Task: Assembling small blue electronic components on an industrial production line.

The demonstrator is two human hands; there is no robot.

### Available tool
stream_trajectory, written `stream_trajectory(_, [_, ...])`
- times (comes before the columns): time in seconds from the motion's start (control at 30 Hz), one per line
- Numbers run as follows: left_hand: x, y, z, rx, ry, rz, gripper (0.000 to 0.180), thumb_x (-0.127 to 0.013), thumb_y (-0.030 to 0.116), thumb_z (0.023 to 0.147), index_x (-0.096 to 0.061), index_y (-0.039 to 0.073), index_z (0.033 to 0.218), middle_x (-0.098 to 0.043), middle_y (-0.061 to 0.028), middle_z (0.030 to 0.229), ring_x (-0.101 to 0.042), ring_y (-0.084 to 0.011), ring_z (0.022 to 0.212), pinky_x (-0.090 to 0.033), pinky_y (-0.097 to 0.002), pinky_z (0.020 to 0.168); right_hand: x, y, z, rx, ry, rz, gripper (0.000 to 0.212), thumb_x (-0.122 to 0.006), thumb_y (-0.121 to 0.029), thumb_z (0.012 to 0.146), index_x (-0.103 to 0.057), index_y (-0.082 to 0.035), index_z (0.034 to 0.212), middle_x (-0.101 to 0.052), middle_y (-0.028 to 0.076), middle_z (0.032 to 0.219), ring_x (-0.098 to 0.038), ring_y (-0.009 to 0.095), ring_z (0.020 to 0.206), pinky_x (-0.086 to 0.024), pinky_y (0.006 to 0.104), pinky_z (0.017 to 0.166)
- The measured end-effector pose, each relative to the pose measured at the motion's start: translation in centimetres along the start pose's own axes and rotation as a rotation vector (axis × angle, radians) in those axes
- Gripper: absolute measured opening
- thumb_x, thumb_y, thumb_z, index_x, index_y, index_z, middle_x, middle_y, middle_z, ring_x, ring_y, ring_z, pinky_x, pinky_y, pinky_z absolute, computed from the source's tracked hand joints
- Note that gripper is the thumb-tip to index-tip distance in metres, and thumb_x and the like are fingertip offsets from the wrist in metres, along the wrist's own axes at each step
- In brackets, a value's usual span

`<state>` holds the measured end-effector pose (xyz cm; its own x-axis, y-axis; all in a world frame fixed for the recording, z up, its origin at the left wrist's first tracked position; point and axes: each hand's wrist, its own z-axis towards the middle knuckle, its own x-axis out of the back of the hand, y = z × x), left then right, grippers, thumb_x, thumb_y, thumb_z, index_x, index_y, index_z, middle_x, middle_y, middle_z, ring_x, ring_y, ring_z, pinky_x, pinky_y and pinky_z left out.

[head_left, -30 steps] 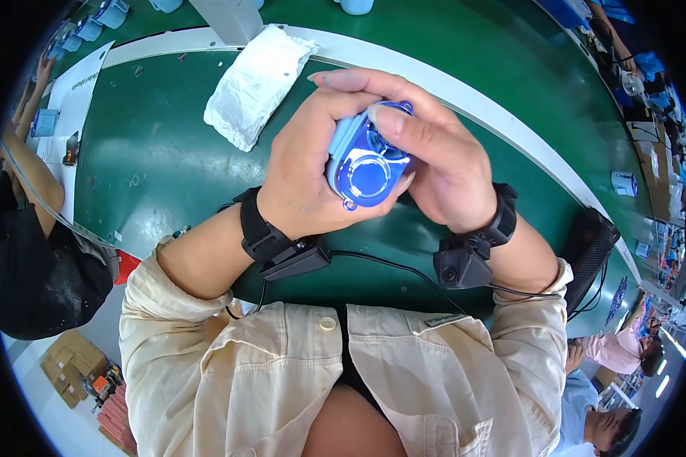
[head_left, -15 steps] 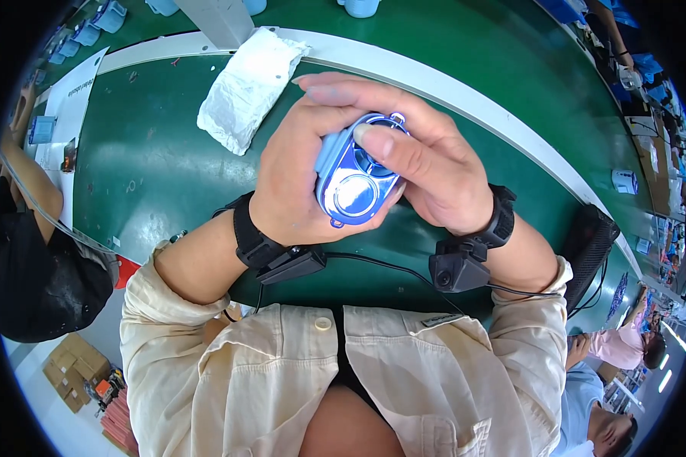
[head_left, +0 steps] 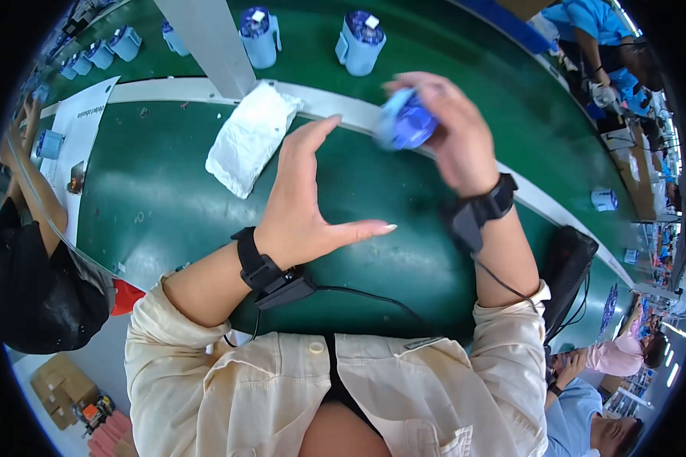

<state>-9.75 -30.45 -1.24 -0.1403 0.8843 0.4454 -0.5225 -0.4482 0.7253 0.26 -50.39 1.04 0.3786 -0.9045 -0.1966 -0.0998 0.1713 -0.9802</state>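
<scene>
A small light-blue device with a shiny violet-blue top (head_left: 413, 122) is in my right hand (head_left: 465, 137), raised over the pale rail at the table's far side. Motion blurs it, and my right fingers wrap around its far side. My left hand (head_left: 301, 202) is empty, thumb and fingers spread wide above the green tabletop (head_left: 389, 282). Close to my left fingertips lies a crumpled white packet (head_left: 251, 141), flat on the table against the rail.
Beyond the pale rail (head_left: 335, 114), several similar light-blue devices (head_left: 360, 46) stand on a green belt. A grey post (head_left: 209, 46) rises behind the packet. A black mesh-covered object (head_left: 572, 266) with cables lies at the right. Another person's arm (head_left: 38, 183) is at the left.
My left hand has let go of the device and opened. My right hand has carried it away to the far right, toward the rail. The view has tilted to show more of the belt.
</scene>
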Motion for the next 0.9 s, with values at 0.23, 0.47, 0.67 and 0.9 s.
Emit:
stream_trajectory(0.23, [0.1, 0.1, -0.2, 0.044, -0.054, -0.066, 0.091, -0.086, 0.03, 0.067, -0.035, 0.001, 0.137, -0.044, -0.0206, 0.13, -0.043, -0.037, 0.121, -0.037, -0.0444, 0.103, 16.2, 0.5, 2.9, 0.163, 0.711, -0.413, 0.032, -0.055, -0.031, 0.097, -0.067, -0.004, 0.109, -0.067, 0.006, 0.104, -0.065, 0.016, 0.095, -0.049, 0.0294, 0.084])
stream_trajectory(0.47, [0.4, -0.2, -0.3, 0.027, -0.028, -0.039, 0.088, -0.085, 0.029, 0.07, -0.035, 0.001, 0.137, -0.044, -0.0213, 0.13, -0.044, -0.037, 0.12, -0.037, -0.0441, 0.103, 8.7, -0.2, 5.1, 0.833, 0.708, -1.543, 0.042, -0.064, -0.028, 0.091, -0.06, 0.0, 0.122, -0.062, 0.017, 0.122, -0.056, 0.028, 0.119, -0.043, 0.0363, 0.099])
stream_trajectory(0.67, [0.1, -0.4, -0.2, 0.007, -0.029, -0.042, 0.088, -0.084, 0.03, 0.071, -0.034, 0.0, 0.137, -0.044, -0.0223, 0.129, -0.044, -0.0376, 0.12, -0.037, -0.0442, 0.102, -0.3, 2.4, 10.2, 0.364, 0.389, -0.952, 0.061, -0.077, -0.028, 0.081, -0.054, 0.004, 0.128, -0.062, 0.02, 0.122, -0.059, 0.026, 0.114, -0.045, 0.0359, 0.098])
stream_trajectory(0.9, [-0.1, -0.6, 0.0, 0.239, 0.216, -0.228, 0.1, -0.085, 0.024, 0.07, -0.023, -0.001, 0.145, -0.041, -0.022, 0.134, -0.045, -0.032, 0.124, -0.035, -0.0413, 0.108, -0.3, -2.0, 4.6, 0.01, -0.439, -0.291, 0.068, -0.082, -0.012, 0.072, -0.053, 0.004, 0.132, -0.062, 0.013, 0.122, -0.06, 0.02, 0.11, -0.047, 0.0327, 0.095])
